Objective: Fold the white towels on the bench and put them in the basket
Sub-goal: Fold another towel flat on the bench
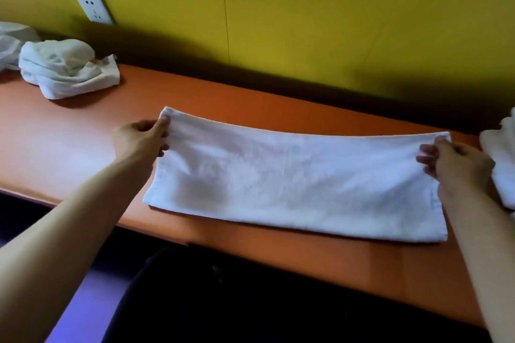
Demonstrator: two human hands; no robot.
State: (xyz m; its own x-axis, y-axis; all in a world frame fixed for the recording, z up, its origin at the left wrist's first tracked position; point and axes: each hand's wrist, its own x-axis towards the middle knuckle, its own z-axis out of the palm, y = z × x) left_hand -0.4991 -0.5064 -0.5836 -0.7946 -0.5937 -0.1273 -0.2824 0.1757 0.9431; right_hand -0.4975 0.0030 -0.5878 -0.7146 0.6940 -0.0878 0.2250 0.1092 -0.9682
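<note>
pinching towel (295, 175) corners, both hands

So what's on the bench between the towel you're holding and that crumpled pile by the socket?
Nothing: in the head view only bare orange bench lies between the flat towel and the crumpled towels, apart from the left hand pinching the towel's far-left corner.

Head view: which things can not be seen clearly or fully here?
1. Basket: not in the head view at all.
2. White cloth at the right edge: cut off by the frame and partly behind the right hand.
3. Crumpled towels at far left: the leftmost one is cut by the edge, so their number is unclear.
4. Flat towel: its layers cannot be counted; the left hand covers a corner.
</note>
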